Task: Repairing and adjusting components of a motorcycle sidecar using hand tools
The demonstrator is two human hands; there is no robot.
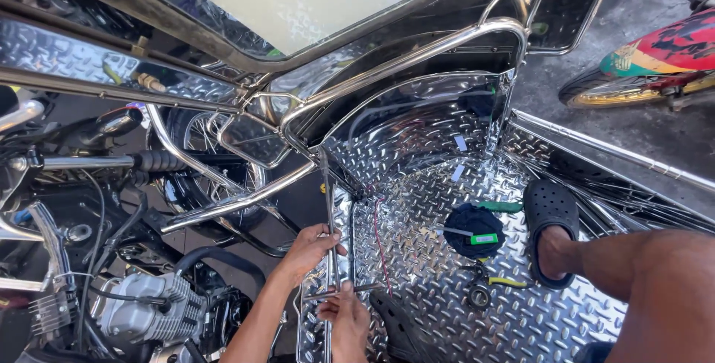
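Note:
My left hand (309, 251) grips a thin upright chrome bar (328, 199) at the edge of a shiny sidecar body. Just below it, my right hand (346, 322) holds a slim metal tool (369, 287) against the same bar, near the diamond-plate floor (432, 259). A red wire (378, 236) runs down the floor beside the bar. My right leg reaches across the floor, the foot in a black clog (550, 221).
A motorcycle with its engine (145, 314) and handlebar grip (153, 160) stands at the left. On the floor lie a dark cap (471, 227), a green-handled tool (500, 206) and yellow-handled pliers (506, 282). Another motorcycle's wheel and colourful fender (648, 54) sit at the top right.

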